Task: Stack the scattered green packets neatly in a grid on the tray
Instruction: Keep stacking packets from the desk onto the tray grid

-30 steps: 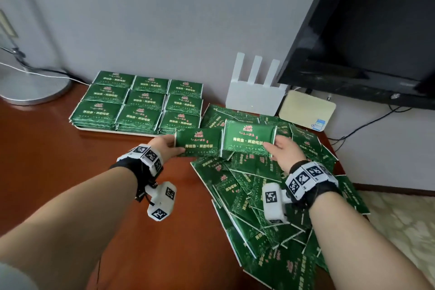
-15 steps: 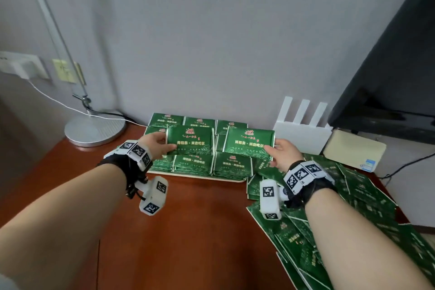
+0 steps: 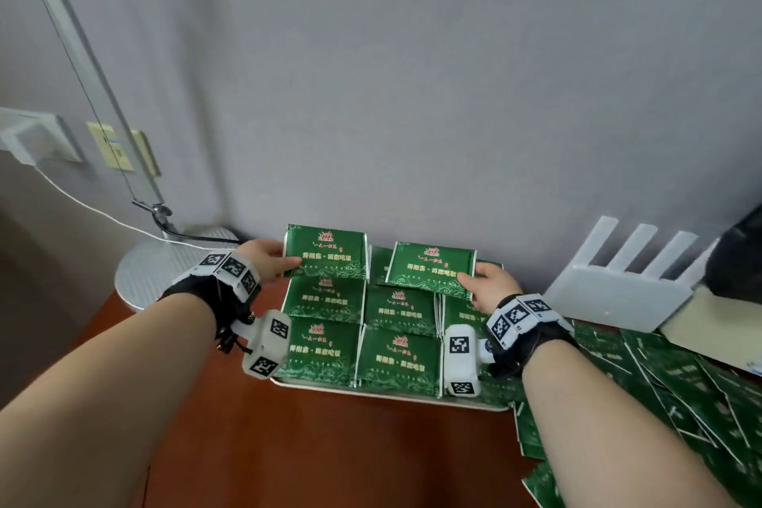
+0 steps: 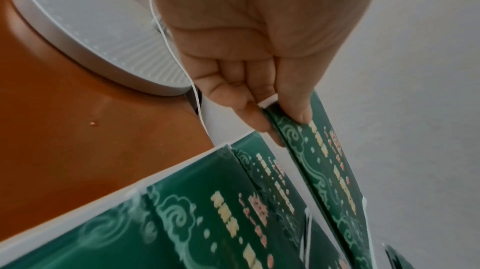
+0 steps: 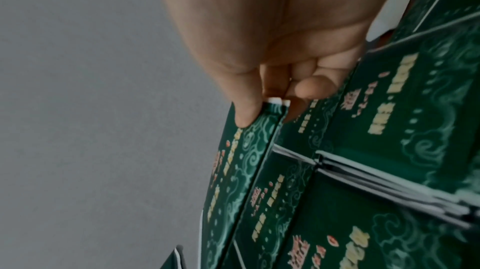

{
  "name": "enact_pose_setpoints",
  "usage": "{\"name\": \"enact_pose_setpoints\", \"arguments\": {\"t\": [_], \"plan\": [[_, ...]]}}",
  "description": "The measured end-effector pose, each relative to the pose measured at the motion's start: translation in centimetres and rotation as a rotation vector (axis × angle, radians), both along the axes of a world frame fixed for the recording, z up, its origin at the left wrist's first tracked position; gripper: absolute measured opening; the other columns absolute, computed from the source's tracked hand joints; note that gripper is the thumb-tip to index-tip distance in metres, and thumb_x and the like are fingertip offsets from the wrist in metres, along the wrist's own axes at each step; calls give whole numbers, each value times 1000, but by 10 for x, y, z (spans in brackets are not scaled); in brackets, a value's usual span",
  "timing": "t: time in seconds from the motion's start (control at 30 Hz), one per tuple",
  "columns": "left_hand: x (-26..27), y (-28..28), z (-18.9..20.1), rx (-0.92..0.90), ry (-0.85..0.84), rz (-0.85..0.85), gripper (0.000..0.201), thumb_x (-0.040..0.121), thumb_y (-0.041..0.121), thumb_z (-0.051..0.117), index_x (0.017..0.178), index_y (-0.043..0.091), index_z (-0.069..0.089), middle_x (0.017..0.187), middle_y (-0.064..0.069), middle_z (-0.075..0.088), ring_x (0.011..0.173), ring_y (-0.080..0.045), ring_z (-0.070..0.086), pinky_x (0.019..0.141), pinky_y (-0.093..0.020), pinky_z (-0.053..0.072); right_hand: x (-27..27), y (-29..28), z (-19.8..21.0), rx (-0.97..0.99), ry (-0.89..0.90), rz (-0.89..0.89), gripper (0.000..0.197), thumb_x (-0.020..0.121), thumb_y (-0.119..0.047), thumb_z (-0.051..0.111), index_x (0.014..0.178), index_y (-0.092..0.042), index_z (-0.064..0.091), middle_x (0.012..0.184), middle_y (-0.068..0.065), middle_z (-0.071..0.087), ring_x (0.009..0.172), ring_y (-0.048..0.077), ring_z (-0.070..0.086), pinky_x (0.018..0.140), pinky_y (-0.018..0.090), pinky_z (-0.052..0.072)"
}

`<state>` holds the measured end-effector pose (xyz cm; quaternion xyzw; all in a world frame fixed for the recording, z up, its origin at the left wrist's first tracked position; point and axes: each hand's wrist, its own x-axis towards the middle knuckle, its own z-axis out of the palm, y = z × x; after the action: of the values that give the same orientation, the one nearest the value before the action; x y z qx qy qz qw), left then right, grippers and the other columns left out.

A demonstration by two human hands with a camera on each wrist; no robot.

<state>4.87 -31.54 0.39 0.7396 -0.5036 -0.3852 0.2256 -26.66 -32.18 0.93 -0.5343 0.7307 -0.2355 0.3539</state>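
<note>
While both hands hang over the tray, each one holds a green packet by its outer edge. The left hand pinches the left packet between thumb and fingers, over the back left pile. The right hand pinches the right packet the same way, over the back row nearer the right. In the right wrist view it may be two packets held together, but the picture is too blurry to be sure.

These packets look thin, flat and light. They seem shiny, so they could slip, and they bend a bit when held. A side edge is a good place to grab, with the thumb on top and fingers under. Then the packet can be laid flat on its pile.

Half a second ago both packets were nearer the middle of the tray and closer together. Now they are further back, close to the wall, and more apart. A second ago the hands were over the messy heap on the bench.
</note>
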Motion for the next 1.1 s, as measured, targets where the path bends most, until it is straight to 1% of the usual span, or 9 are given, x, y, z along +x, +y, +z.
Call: {"name": "enact_pose_setpoints", "arguments": {"t": [0.13,0.23,0.33,0.53,0.6,0.73,0.9,1.0,1.1], "plan": [[6,-35,-19,54,3,11,16,92,24,55,98,10,62,62,1,54,52,-13,45,50,-20,39,15,-37,-23,60,67,27,33,90,-26,56,119,-9,58,91,3,61,57,9,46,55,21,39],[9,-52,-34,64,-18,2,24,93,21,53,104,3,63,62,-2,52,51,-13,45,48,-20,40,22,-56,-37,98,133,37,38,90,-27,56,124,-10,56,116,7,63,83,20,58,79,30,48],[12,-60,-43,63,-53,3,16,90,22,59,98,9,64,64,2,55,54,-9,49,44,-13,43,26,-63,-43,109,174,45,34,90,-24,56,119,-6,59,117,11,63,98,25,60,86,30,45],[14,-66,-53,78,-80,25,13,83,26,66,87,14,63,69,1,60,74,-18,58,75,-28,49,28,-68,-49,99,210,45,40,91,-24,56,126,-4,54,127,9,58,116,24,54,97,28,39],[13,-67,-54,74,-88,27,11,84,23,66,86,13,62,65,3,57,68,-16,55,71,-26,48,27,-69,-50,105,216,52,40,92,-23,54,128,-4,52,130,9,56,118,24,53,98,28,38],[10,-66,-52,76,-109,30,17,86,20,63,71,16,55,61,3,53,53,-8,48,47,-16,42,28,-69,-51,101,231,55,38,92,-22,53,126,-5,53,128,9,58,116,24,54,95,28,41],[10,-66,-51,67,-139,34,11,87,20,63,90,10,63,62,3,56,54,-10,50,53,-20,42,28,-66,-50,119,272,78,38,93,-21,51,128,-7,52,130,8,57,117,24,54,96,27,40],[10,-60,-43,76,-202,16,26,87,26,61,109,13,62,92,-3,67,79,-17,60,72,-25,48,25,-59,-42,96,256,69,37,92,-19,53,127,-8,54,129,9,57,116,24,54,96,26,39],[4,-47,-26,53,-196,30,49,87,29,60,132,14,46,127,-9,57,111,-25,56,92,-31,44,18,-40,-23,62,278,99,43,91,-23,54,132,-11,47,135,12,50,121,25,49,101,30,36]]}}
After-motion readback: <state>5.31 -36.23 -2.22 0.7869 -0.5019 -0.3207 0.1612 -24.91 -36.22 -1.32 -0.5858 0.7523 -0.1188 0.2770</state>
